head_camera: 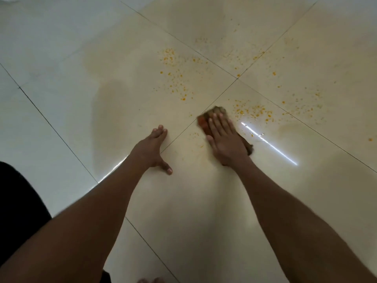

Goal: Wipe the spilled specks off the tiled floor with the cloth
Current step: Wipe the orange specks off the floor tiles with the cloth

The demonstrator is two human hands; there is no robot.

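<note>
Head view, right hand (225,144) flat on cloth (216,112), orange specks (251,112) beside

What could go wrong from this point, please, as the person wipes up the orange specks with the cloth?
1. The cloth lies flat under the right hand, so a sweep may push or smear the orange specks just beyond it instead of lifting them.
2. Specks are scattered over several tiles; the far patch could be missed.
3. The tiled floor is glossy, and the left hand is braced flat on it, so that hand might slip.
</note>
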